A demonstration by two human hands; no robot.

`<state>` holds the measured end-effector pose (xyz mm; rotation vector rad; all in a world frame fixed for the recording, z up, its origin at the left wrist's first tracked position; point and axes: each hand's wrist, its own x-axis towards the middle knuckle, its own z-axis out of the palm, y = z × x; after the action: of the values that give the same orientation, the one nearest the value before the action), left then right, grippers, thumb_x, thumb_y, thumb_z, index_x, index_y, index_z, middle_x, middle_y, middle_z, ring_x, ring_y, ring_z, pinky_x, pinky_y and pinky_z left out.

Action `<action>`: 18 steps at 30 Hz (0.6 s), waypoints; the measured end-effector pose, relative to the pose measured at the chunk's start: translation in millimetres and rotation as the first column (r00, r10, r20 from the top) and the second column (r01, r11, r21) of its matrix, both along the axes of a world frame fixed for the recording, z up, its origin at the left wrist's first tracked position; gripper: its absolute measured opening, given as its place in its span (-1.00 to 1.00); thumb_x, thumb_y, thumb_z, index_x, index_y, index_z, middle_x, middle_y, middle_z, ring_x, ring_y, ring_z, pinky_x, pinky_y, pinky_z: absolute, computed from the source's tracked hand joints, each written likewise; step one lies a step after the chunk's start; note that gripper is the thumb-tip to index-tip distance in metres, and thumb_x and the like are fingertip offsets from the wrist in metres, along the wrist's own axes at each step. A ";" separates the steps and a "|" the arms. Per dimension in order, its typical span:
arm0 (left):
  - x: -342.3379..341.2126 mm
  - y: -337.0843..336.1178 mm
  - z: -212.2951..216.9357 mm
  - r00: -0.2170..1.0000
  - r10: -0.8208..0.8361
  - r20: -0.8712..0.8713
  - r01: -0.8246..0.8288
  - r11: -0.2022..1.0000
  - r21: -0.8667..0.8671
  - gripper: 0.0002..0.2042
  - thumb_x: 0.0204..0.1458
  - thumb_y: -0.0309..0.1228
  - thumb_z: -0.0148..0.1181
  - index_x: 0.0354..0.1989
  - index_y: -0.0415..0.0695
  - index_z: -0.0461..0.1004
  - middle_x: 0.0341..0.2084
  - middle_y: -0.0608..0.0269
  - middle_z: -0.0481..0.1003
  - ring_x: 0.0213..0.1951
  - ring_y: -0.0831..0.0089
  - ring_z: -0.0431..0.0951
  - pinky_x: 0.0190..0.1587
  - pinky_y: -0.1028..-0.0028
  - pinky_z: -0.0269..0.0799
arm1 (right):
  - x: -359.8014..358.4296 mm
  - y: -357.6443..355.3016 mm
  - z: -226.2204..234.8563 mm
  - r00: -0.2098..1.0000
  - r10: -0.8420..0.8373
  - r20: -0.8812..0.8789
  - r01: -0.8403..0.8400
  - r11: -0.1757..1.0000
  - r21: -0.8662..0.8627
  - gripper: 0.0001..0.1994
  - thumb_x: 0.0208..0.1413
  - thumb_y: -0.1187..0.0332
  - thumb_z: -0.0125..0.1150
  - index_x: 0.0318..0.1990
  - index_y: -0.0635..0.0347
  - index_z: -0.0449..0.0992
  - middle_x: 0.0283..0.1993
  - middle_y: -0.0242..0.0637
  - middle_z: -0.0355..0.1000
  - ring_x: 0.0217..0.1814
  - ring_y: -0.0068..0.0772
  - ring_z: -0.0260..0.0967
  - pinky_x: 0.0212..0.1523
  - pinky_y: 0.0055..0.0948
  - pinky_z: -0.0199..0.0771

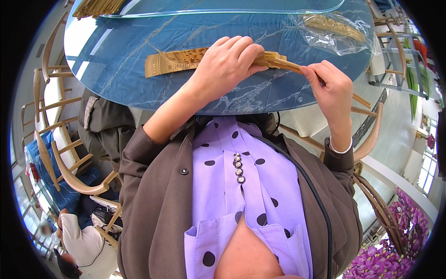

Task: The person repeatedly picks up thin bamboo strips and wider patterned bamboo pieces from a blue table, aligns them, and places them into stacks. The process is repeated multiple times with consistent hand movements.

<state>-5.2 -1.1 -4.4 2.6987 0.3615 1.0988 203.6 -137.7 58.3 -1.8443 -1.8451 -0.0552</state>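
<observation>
A long golden-brown printed paper sleeve (162, 64) lies over the table's near half. My left hand (230, 60) is closed over its right part, fingers wrapped round it and thumb below. From the sleeve's right end, slim wooden chopsticks (290, 65) stick out toward the right. My right hand (329, 83) pinches their outer end between thumb and fingers, just off the table's near right side. The part of the sleeve under my left palm is hidden.
A round table (125, 86) with a blue marbled cover carries a glass turntable (223, 12). A stack of similar sleeves (97, 7) sits far left; a clear plastic bag (325, 39) with another lies far right. Wooden chairs (83, 181) and purple flowers (385, 251) stand around; a person (88, 244) is behind left.
</observation>
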 end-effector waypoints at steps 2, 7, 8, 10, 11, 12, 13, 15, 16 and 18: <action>-0.2 0.0 0.3 1.000 -0.001 -0.014 0.000 1.000 -0.013 -0.65 0.02 -0.25 0.38 -0.11 -0.12 0.44 -0.34 0.25 0.44 -0.28 0.27 0.51 -0.17 0.34 0.42 | -0.2 1.1 -2.1 1.000 0.011 0.000 -0.011 1.000 -0.022 -0.75 0.13 0.21 0.37 -0.47 0.17 0.57 -0.63 -0.34 0.21 -0.65 -0.34 0.15 -0.61 -0.35 0.12; -1.0 -1.8 2.9 1.000 -0.014 -0.010 0.012 0.993 -0.116 -0.67 0.02 -0.24 0.38 -0.15 -0.15 0.46 -0.32 0.22 0.49 -0.27 0.24 0.51 -0.16 0.32 0.42 | 2.9 3.4 -3.4 0.992 0.053 0.112 -0.051 0.999 -0.018 -0.72 0.16 0.19 0.34 -0.49 0.15 0.54 -0.65 -0.34 0.19 -0.65 -0.33 0.18 -0.62 -0.34 0.14; -2.0 -1.8 3.5 0.999 -0.031 -0.011 0.029 0.988 -0.153 -0.67 0.02 -0.24 0.38 -0.15 -0.16 0.47 -0.30 0.21 0.50 -0.27 0.22 0.51 -0.15 0.31 0.41 | 3.3 3.6 -3.0 0.988 0.057 0.142 -0.054 0.998 -0.021 -0.72 0.16 0.18 0.34 -0.49 0.14 0.53 -0.65 -0.34 0.19 -0.65 -0.33 0.18 -0.62 -0.34 0.15; -4.0 -2.7 7.7 0.998 -0.063 -0.017 0.057 0.969 -0.241 -0.70 0.05 -0.26 0.36 -0.16 -0.18 0.49 -0.29 0.20 0.52 -0.27 0.21 0.51 -0.15 0.31 0.41 | 4.0 3.9 -2.5 0.983 0.054 0.177 -0.053 0.999 -0.009 -0.70 0.17 0.17 0.33 -0.51 0.14 0.51 -0.65 -0.35 0.18 -0.65 -0.32 0.19 -0.62 -0.33 0.16; -5.2 -3.6 12.2 0.997 -0.077 -0.022 0.067 0.954 -0.291 -0.72 0.06 -0.28 0.35 -0.16 -0.19 0.50 -0.29 0.19 0.54 -0.27 0.20 0.51 -0.14 0.30 0.41 | 4.3 3.9 -2.3 0.980 0.052 0.194 -0.053 0.999 -0.003 -0.69 0.17 0.17 0.33 -0.52 0.14 0.51 -0.65 -0.35 0.18 -0.65 -0.31 0.19 -0.62 -0.33 0.17; -6.0 -3.9 14.6 0.996 -0.090 -0.026 0.076 0.937 -0.341 -0.74 0.08 -0.30 0.34 -0.16 -0.20 0.52 -0.29 0.18 0.55 -0.27 0.20 0.51 -0.14 0.30 0.41 | 4.4 3.5 -2.3 0.980 0.047 0.191 -0.047 0.999 -0.002 -0.69 0.17 0.16 0.32 -0.52 0.14 0.50 -0.65 -0.34 0.18 -0.64 -0.31 0.20 -0.62 -0.33 0.17; -6.1 -2.7 13.5 0.996 -0.088 -0.020 0.074 0.922 -0.379 -0.77 0.10 -0.33 0.32 -0.18 -0.21 0.53 -0.31 0.17 0.55 -0.27 0.19 0.51 -0.13 0.31 0.41 | 4.5 3.1 -2.5 0.981 0.042 0.189 -0.042 0.999 -0.002 -0.69 0.17 0.16 0.32 -0.52 0.14 0.50 -0.65 -0.34 0.18 -0.64 -0.31 0.20 -0.62 -0.33 0.17; -6.2 0.0 9.9 0.997 -0.082 -0.009 0.069 0.888 -0.455 -0.83 0.14 -0.39 0.28 -0.20 -0.24 0.55 -0.34 0.16 0.56 -0.27 0.19 0.51 -0.13 0.33 0.42 | 3.5 2.9 -2.7 0.981 0.035 0.189 -0.038 0.999 0.008 -0.68 0.18 0.15 0.31 -0.52 0.14 0.50 -0.65 -0.34 0.18 -0.64 -0.30 0.21 -0.62 -0.33 0.18; -6.3 -1.1 11.1 0.998 -0.060 0.006 0.056 0.884 -0.465 -0.85 0.14 -0.42 0.26 -0.21 -0.25 0.55 -0.36 0.15 0.57 -0.27 0.19 0.52 -0.12 0.33 0.42 | 1.9 3.3 -2.6 0.981 0.034 0.191 -0.038 0.999 0.018 -0.68 0.18 0.15 0.31 -0.51 0.14 0.50 -0.65 -0.33 0.18 -0.64 -0.29 0.21 -0.62 -0.33 0.18; -4.9 -3.9 14.5 0.999 -0.016 0.038 0.032 0.875 -0.483 -0.90 0.15 -0.48 0.24 -0.24 -0.27 0.56 -0.40 0.14 0.57 -0.27 0.20 0.53 -0.11 0.34 0.43 | 1.2 3.9 -3.1 0.979 0.040 0.201 -0.046 0.999 0.024 -0.68 0.19 0.13 0.29 -0.50 0.13 0.49 -0.65 -0.32 0.19 -0.64 -0.28 0.22 -0.62 -0.32 0.19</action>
<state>-10.0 -5.0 10.1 2.2316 0.5183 0.8967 204.9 -133.8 55.3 -1.8356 -2.0075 -0.2602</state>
